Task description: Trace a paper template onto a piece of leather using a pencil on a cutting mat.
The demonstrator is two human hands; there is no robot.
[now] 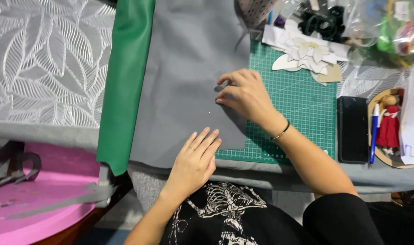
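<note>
grey sheet [188, 86] lies flat on desk, overlapping green mat [302, 104], green roll [125, 81] along its left edge. left hand [195, 159] rests palm down on sheet's near edge, grip released, fingers flat. right hand [245, 95] presses sheet's right edge with bent fingertips, grip loosely curled, holding nothing. black phone [352, 129] and pen [374, 127] sit right of mat.

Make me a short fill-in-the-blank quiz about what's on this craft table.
1. Both hands rest on a ____ sheet.
2. The left hand lies ____ on it.
3. The cutting mat is ____.
4. Right of the mat lies a black ____, beside a blue pen.

Missing words: grey; flat; green; phone
</note>
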